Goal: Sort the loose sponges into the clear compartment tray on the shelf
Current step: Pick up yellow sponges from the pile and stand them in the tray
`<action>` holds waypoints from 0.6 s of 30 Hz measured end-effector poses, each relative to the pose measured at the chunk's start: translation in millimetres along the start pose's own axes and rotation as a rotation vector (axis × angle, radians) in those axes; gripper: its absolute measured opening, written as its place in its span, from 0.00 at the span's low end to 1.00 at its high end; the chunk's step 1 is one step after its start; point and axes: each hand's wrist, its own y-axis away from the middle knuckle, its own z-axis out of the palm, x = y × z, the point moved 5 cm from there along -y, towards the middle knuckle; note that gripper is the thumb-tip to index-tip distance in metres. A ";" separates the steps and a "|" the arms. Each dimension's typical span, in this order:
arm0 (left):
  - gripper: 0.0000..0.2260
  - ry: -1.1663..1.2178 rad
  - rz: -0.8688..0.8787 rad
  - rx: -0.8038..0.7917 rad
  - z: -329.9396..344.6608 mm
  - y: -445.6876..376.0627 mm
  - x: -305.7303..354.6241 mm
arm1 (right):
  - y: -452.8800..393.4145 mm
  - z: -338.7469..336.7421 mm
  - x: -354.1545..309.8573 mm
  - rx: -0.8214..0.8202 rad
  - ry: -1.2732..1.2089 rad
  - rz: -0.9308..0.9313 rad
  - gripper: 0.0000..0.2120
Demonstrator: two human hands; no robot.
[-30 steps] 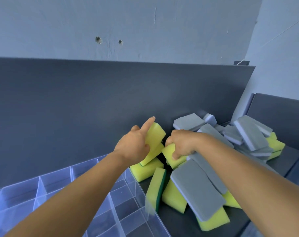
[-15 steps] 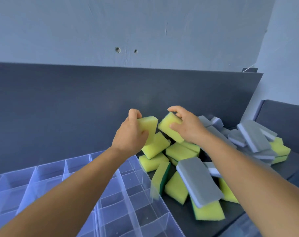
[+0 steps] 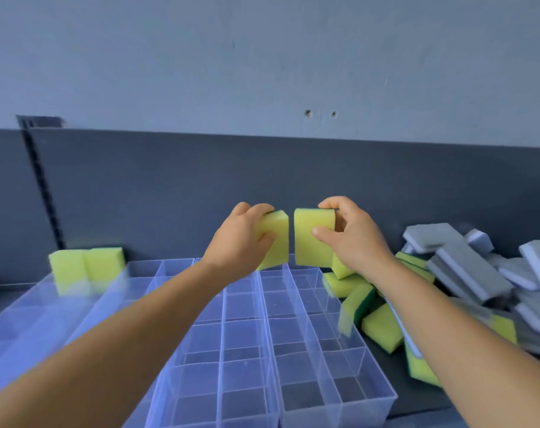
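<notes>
Your left hand point(image 3: 242, 239) grips one yellow sponge point(image 3: 275, 239); your right hand point(image 3: 352, 239) pinches a second yellow sponge point(image 3: 313, 237). They sit side by side, almost touching, above the far edge of the clear tray point(image 3: 296, 359). Both forearms reach forward, raised. Lower each sponge upright into its own compartment, like the two sponges point(image 3: 86, 270) at far left. The loose pile point(image 3: 460, 273) waits beside the tray on the shelf point(image 3: 417, 384).

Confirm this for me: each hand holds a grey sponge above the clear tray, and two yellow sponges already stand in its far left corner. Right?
Not quite. The head view shows the left hand and right hand each holding a yellow sponge, not a grey one. They are above the clear tray, and two yellow sponges do stand in its far left corner.
</notes>
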 end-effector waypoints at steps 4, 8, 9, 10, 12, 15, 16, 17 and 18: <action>0.17 -0.047 -0.044 0.019 -31.3 21.1 -28.9 | 6.2 32.1 -29.4 -0.088 0.007 -0.049 0.16; 0.18 -0.072 -0.104 0.031 -64.1 42.8 -65.8 | 10.5 74.6 -59.7 -0.157 0.004 -0.097 0.19; 0.18 -0.075 -0.118 0.036 -73.1 47.5 -75.9 | 11.8 86.7 -67.9 -0.171 -0.001 -0.107 0.19; 0.18 -0.079 -0.130 0.040 -82.1 51.8 -86.1 | 13.4 98.9 -76.2 -0.185 -0.006 -0.115 0.19; 0.17 -0.090 -0.146 0.041 -100.4 60.1 -107.7 | 16.5 123.8 -92.7 -0.205 -0.015 -0.127 0.19; 0.17 -0.103 -0.171 0.033 -129.6 71.4 -142.9 | 21.4 160.2 -118.9 -0.222 -0.030 -0.140 0.19; 0.17 -0.103 -0.179 0.034 -138.8 74.6 -153.7 | 23.0 170.4 -127.1 -0.221 -0.026 -0.140 0.19; 0.17 -0.101 -0.187 0.036 -146.8 77.2 -163.9 | 24.5 179.2 -134.3 -0.219 -0.023 -0.140 0.19; 0.17 -0.097 -0.196 0.040 -155.9 80.5 -175.9 | 26.1 190.0 -142.8 -0.217 -0.020 -0.142 0.19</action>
